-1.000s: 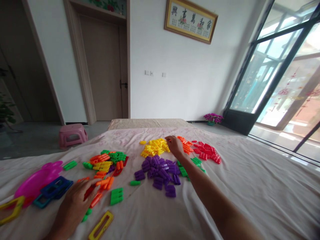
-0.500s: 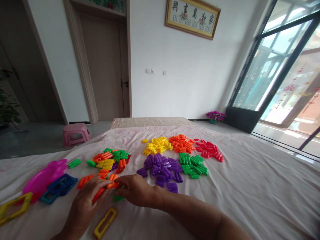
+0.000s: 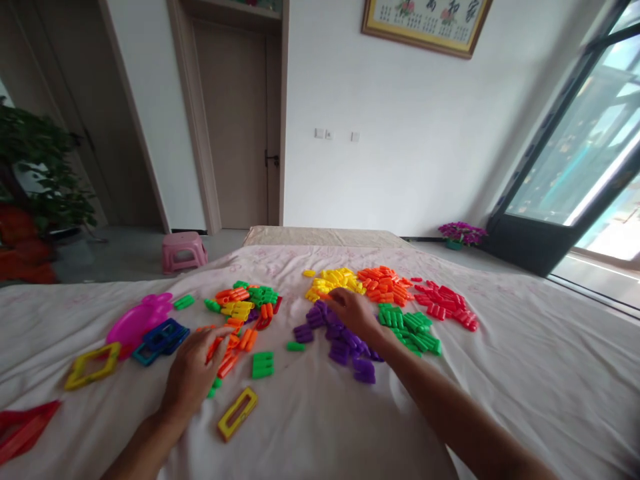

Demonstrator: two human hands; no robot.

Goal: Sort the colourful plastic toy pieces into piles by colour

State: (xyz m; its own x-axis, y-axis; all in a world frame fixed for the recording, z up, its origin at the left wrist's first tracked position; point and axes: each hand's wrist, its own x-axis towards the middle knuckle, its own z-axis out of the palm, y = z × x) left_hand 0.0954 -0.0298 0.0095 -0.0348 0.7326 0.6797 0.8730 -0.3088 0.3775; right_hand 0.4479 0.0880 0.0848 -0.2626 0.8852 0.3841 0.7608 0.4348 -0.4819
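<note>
My right hand [image 3: 353, 312] reaches over the purple pile [image 3: 345, 347], its pinched fingers on an orange piece [image 3: 324, 296] by the yellow pile [image 3: 337, 281]. Behind and right of it lie the orange pile [image 3: 385, 287], green pile [image 3: 413, 327] and red pile [image 3: 445, 303]. At the left, my left hand [image 3: 195, 363] has curled fingers at orange pieces [image 3: 233, 343]; whether it grips one is unclear. Just beyond is a mixed heap [image 3: 240, 309]. Green pieces [image 3: 263, 365] and a yellow frame [image 3: 237, 413] lie between the arms.
A magenta plate [image 3: 135, 327], blue frames [image 3: 163, 339], another yellow frame [image 3: 93, 365] and a red shape [image 3: 25, 430] lie at the left on the cloth [image 3: 310, 427]. A pink stool [image 3: 184, 252] stands beyond it.
My right hand has left the orange pieces beside my left hand and moved right and forward to the yellow pile. Green pieces now show where it was. The view has shifted.
</note>
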